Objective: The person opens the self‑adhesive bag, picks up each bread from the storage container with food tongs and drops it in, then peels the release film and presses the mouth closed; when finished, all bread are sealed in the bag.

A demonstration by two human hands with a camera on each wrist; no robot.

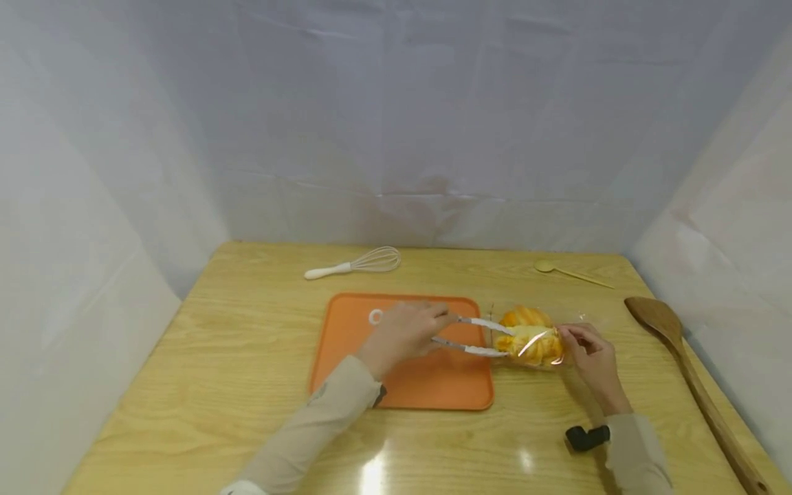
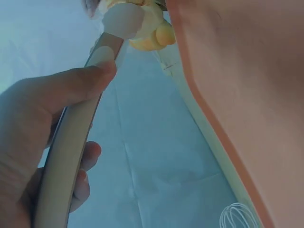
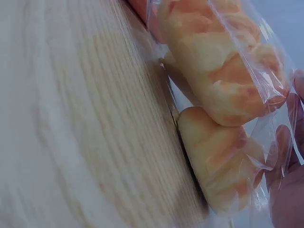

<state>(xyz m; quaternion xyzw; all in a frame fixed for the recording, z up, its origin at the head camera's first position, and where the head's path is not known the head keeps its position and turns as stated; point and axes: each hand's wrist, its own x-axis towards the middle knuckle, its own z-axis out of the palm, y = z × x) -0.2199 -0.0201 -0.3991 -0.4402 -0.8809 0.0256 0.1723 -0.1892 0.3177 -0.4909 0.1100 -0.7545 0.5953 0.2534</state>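
Note:
My left hand [image 1: 405,331] grips a pair of metal tongs [image 1: 473,321] with whitish tips, reaching right over the orange tray [image 1: 433,385]. The tong tips spread at the left side of a bread roll [image 1: 537,345] in a clear plastic bag [image 1: 495,309]. A second roll [image 1: 526,316] lies behind it in the head view. In the right wrist view both rolls [image 3: 213,61] show golden and scored through the film. My right hand [image 1: 590,357] pinches the bag's right end. Along the tongs' flat handle [image 2: 71,152] lies my left thumb.
A white whisk [image 1: 353,265] lies behind the tray, and a small yellowish spoon [image 1: 572,273] at the back right. A long wooden spatula [image 1: 693,371] runs along the table's right edge. Pale sheets [image 1: 421,137] hang around the table.

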